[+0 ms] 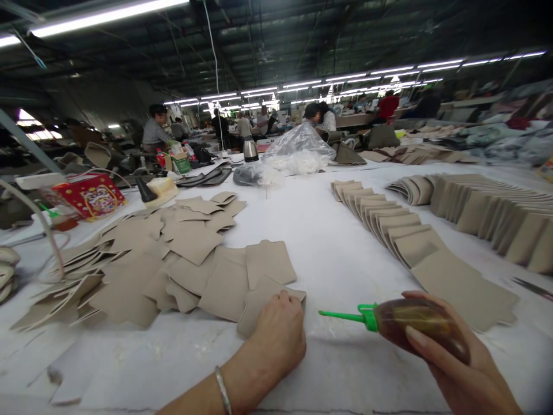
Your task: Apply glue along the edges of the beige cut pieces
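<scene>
My right hand is wrapped round a squeeze bottle of brown liquid, probably glue. Its thin green nozzle points left, above the white tabletop. My left hand, with a bangle at the wrist, is closed at the edge of a beige leather-like piece; its fingertips are partly hidden. Left of that hand lies a loose heap of similar pieces. Beyond the bottle, a fanned row of overlapping pieces runs away from me on the right.
More pieces stand in a tight row at the far right, near dark scissors. A red patterned box and a sponge-like block are at the left. Farther back are clear plastic, a metal kettle and several people.
</scene>
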A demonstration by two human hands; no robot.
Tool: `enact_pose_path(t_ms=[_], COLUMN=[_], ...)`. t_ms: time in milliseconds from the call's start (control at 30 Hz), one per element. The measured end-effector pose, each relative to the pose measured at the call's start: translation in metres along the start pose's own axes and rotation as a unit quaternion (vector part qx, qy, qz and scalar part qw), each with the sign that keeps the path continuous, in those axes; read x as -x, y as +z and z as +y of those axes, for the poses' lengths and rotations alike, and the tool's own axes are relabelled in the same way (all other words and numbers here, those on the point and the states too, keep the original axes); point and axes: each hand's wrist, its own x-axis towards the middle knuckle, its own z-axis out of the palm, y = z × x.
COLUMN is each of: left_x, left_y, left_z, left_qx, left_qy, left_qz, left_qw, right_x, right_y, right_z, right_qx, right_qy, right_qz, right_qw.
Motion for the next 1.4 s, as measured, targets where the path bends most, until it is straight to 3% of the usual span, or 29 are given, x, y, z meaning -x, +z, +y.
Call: enact_pose_path(t_ms=[133,267,433,733,1400], left_x=[-0.002,-0.002,-0.003,-0.002,0.002], left_y=[0.001,0.011,0.017,0.014,0.013], left_z=[-0.019,-0.030,-0.033,-0.029,-0.031], left_qx=[0.038,0.097,0.138,0.099,0.131], left_qy=[0.057,0.079,0.088,0.068,0.081], left_qz=[0.024,0.045,0.055,0.050,0.045], left_qw=[0.997,0.991,0.985,0.991,0.987], right_x=[0.000,0.004,0.009,0.003,0.002], right_y=[0.005,0.024,0.044,0.050,0.050], right_z=[-0.003,-0.019,-0.030,-0.028,-0.027], right_qx=[0.090,0.196,0.279,0.364,0.345], right_qy=[-0.048,-0.110,-0.180,-0.257,-0.207], right_qz=[-0.002,-0.011,-0.028,-0.038,-0.028], right_qw=[0.995,0.974,0.943,0.895,0.915])
